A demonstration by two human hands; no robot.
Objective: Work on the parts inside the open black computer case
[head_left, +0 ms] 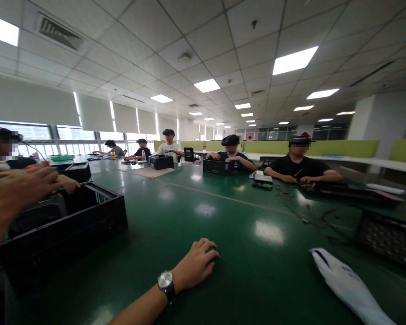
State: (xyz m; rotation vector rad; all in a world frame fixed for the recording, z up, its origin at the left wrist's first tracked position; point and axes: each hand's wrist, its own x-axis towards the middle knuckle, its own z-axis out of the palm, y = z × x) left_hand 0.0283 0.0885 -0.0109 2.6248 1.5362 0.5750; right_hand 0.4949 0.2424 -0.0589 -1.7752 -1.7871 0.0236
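Note:
My left hand reaches in from the left edge over a black computer case. Its fingers are stretched out above the case's open top, and I see nothing held in it. A power supply unit shows inside the case below that hand. My right hand lies palm down on the green tabletop, fingers apart and slightly bent, holding nothing. A wristwatch with a dark strap is on that wrist. Just past my left hand, a co-worker's hand is at the case's far side.
A white and blue plastic bag lies at the lower right, near a dark perforated panel. Loose cables trail across the right side. Across the table, a person handles another case; further co-workers sit around.

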